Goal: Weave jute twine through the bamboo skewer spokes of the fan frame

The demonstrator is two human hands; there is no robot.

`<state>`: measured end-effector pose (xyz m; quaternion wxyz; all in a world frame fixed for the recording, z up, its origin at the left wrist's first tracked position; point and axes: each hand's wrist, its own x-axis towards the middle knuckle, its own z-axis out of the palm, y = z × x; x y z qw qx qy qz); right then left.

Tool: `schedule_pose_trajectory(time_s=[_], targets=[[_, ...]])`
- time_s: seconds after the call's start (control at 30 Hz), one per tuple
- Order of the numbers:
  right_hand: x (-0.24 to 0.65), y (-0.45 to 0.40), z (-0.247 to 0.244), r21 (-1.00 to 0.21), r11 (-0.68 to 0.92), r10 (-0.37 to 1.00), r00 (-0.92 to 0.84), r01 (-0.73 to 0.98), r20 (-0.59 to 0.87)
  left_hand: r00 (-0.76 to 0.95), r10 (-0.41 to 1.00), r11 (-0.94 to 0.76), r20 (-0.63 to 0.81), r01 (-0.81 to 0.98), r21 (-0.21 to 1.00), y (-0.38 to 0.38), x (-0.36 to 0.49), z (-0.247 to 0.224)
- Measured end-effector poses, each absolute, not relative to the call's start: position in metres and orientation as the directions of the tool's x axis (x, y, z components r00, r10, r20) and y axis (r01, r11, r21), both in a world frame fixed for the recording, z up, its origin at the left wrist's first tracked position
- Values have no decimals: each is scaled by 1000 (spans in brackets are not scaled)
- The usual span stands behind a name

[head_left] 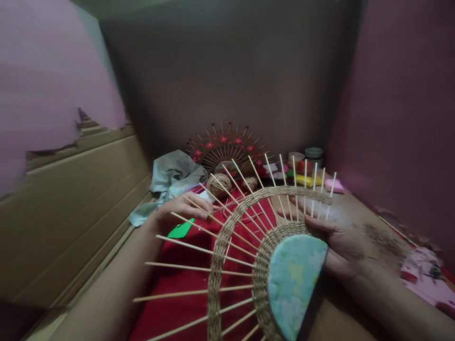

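Note:
A half-round woven fan (216, 265) fills the foreground, tilted, with thin wooden sticks spreading out from its centre. Two bands of twisted tan cord are woven across the sticks, and a padded half-circle of blue-green patterned cloth (296, 279) covers the middle. My right hand (341, 241) grips the fan at its right end, thumb in front and fingers behind the sticks. Beyond the sticks on the left, my left hand (185, 207) is held with its fingers curled together, near a ball of twine (219, 185). Whatever those fingers pinch is hidden.
Red cloth (170, 284) lies under the fan on a wooden table (373, 237). A finished-looking flowered fan (223, 139) stands at the back. Grey cloth (176, 170), a green piece (181, 229), jars (313, 154) and a pink item (424, 274) lie around. Cardboard (78, 203) walls the left.

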<state>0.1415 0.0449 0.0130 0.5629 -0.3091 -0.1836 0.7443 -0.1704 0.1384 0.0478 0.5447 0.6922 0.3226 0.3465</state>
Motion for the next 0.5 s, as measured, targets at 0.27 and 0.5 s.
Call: schedule_pose_trajectory(time_s=[0.27, 0.5], targets=[[146, 45, 10, -635, -284, 956, -160, -719, -246, 647, 760, -196, 60, 140, 971, 139, -184, 50], [146, 46, 9, -619, -292, 954, -175, -729, -243, 527, 850, -104, 13, 144, 984, 137, -182, 51]])
